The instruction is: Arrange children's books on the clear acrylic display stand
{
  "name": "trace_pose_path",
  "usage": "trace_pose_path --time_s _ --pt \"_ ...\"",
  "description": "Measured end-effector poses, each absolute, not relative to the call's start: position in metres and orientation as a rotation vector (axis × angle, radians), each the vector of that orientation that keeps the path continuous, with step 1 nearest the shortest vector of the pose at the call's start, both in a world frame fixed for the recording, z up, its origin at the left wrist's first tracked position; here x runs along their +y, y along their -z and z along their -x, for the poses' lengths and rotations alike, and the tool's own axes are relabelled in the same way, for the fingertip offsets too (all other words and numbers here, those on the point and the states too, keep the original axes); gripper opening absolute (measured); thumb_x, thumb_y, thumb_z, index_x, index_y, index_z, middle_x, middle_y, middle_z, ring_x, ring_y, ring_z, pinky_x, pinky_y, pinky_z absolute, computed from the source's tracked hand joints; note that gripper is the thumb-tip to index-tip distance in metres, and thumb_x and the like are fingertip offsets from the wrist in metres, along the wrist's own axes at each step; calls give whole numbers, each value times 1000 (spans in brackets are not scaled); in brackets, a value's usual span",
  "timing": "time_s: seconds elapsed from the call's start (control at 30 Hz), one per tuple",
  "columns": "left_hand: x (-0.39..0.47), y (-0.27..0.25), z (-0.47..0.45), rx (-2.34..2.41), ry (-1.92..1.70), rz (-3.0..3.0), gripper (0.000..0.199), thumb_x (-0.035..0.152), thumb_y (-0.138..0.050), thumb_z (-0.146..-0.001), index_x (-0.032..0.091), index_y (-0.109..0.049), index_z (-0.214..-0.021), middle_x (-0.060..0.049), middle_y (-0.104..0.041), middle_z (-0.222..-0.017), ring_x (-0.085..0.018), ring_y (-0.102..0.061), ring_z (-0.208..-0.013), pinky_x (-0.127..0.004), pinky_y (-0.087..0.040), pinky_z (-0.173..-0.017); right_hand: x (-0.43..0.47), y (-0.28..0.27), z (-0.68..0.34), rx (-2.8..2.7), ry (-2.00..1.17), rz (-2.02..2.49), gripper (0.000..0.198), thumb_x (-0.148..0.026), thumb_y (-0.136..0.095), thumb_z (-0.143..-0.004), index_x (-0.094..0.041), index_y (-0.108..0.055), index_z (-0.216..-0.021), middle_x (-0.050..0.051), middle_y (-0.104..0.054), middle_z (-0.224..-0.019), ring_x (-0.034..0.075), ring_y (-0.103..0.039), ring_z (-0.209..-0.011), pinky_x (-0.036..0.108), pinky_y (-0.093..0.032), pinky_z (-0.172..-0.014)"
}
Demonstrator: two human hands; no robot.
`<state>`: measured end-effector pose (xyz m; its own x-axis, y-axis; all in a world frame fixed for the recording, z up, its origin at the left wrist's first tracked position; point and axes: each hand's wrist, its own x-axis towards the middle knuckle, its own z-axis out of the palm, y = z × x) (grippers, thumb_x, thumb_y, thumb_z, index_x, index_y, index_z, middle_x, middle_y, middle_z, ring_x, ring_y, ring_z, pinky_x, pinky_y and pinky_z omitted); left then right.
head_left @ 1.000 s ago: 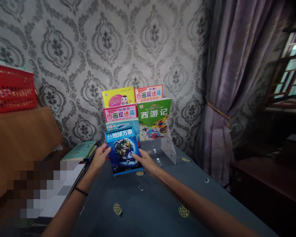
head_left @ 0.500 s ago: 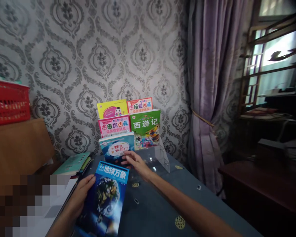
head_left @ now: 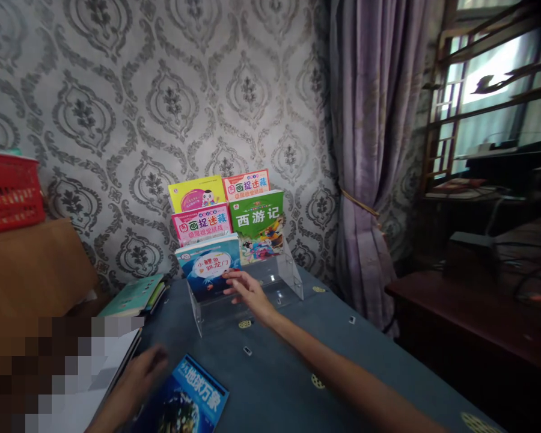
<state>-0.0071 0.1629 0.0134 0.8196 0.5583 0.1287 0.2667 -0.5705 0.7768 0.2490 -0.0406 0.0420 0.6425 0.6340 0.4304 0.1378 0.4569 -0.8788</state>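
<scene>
A clear acrylic stand [head_left: 293, 273] on the table holds children's books in tiers. In its lower left part leans a blue book [head_left: 207, 282] with a fish-story title. My right hand [head_left: 247, 291] is at that book's lower right, fingers stretched out and slightly apart, with nothing held; whether the fingertips touch the cover is unclear. A dark blue earth book [head_left: 198, 391] lies tilted near the bottom edge, partly out of frame. My left hand [head_left: 139, 370] is just left of it, its fingers smeared by motion.
The stand also bears a green book [head_left: 259, 231], a pink one [head_left: 202, 225], a yellow one [head_left: 196, 189] and an orange-pink one [head_left: 247, 183]. At left are stacked books [head_left: 133, 294], a cardboard box [head_left: 31, 264] and a red basket [head_left: 11, 192]. A purple curtain [head_left: 369, 150] hangs at right.
The earth book has moved down and tilted, and my left hand has shifted down off its upper left edge. My right hand stays by the fish-story book. The view has turned slightly right.
</scene>
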Motion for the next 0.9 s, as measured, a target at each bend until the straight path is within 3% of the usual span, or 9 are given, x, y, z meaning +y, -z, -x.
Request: trace_pose_path --time_s 0.07,0.13,0.27,0.37,0.53,0.73,0.9 --pt "160 -31 -9 570 -562 -2206 46 62 -69 -65 25 -72 -93 -9 -76 -98 -35 -68 -101 -43 -51 -92 -39 -41 -251 -813 -179 1133 42 -60 -62 -83 -22 -64 -100 9 -71 -106 21 -70 -79 30 -52 -58" --pt "156 -47 -29 535 -695 -2169 59 62 -67 -69 23 -67 -114 -12 -74 -109 -34 -67 -107 -45 -49 -98 -40 -40 -255 -749 -31 1178 37 -55 -59 -87 -22 -63 -101 9 -71 -98 24 -68 -82 35 -54 -67" --pt "145 -68 -67 382 -923 -2085 69 54 -61 -81 19 -51 -140 -18 -62 -135 -32 -60 -124 -46 -42 -109 -42 -43 -262 -671 145 1205 34 -43 -60 -88 -24 -60 -116 10 -65 -121 26 -58 -114 41 -47 -100" --pt "137 -72 -89 289 -987 -2077 66 47 -57 -86 18 -46 -144 -18 -56 -144 -31 -55 -132 -48 -39 -113 -38 -45 -264 -722 280 1223 38 -38 -55 -90 -22 -58 -125 11 -63 -129 26 -56 -121 44 -43 -106" --pt "135 -69 -104 248 -1040 -2082 58 39 -54 -90 18 -45 -142 -17 -57 -141 -29 -57 -128 -49 -44 -109 -28 -44 -268 -797 280 1195 37 -36 -48 -93 -20 -60 -124 13 -66 -127 26 -63 -114 42 -50 -99" --pt "144 -73 -105 268 -1085 -2061 41 40 -56 -87 19 -56 -122 -13 -65 -122 -26 -64 -112 -42 -54 -92 -25 -44 -276 -820 243 1197 35 -34 -53 -90 -21 -61 -121 12 -67 -124 25 -63 -114 41 -51 -96" --pt "147 -78 -109 308 -1091 -1973 37 40 -63 -79 20 -58 -110 -7 -65 -100 -23 -64 -97 -34 -54 -78 -21 -47 -279 -823 223 1194 35 -35 -58 -86 -21 -59 -118 11 -66 -122 25 -62 -114 40 -52 -93"
